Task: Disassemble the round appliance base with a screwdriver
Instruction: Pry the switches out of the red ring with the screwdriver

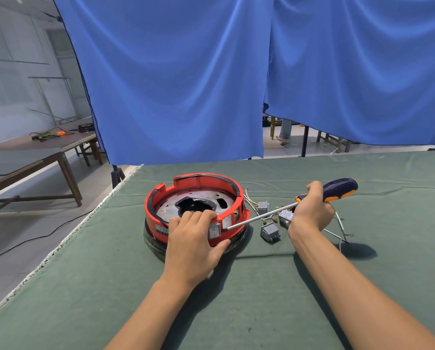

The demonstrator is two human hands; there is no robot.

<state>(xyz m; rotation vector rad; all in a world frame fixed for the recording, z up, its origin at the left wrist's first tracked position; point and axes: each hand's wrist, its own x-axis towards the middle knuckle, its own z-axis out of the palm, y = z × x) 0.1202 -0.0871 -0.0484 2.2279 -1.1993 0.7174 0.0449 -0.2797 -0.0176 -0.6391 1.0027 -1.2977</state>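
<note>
Now our left hand (193,245) fingers (198,215) curl over red base (196,210) rim, hiding part of it | right hand (312,210) grips screwdriver (261,213), handle up-right, tip hidden at base's switch (215,233) | base on green counter (135,286)

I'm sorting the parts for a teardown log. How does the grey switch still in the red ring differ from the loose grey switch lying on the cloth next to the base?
The switch in the ring sits mounted in the red base, face outward, under the left hand. The loose switch lies free on the green cloth, its metal prongs exposed. The screwdriver tip points at the mounted one; the loose one lies below the shaft. Both are small, grey and boxy.
</note>
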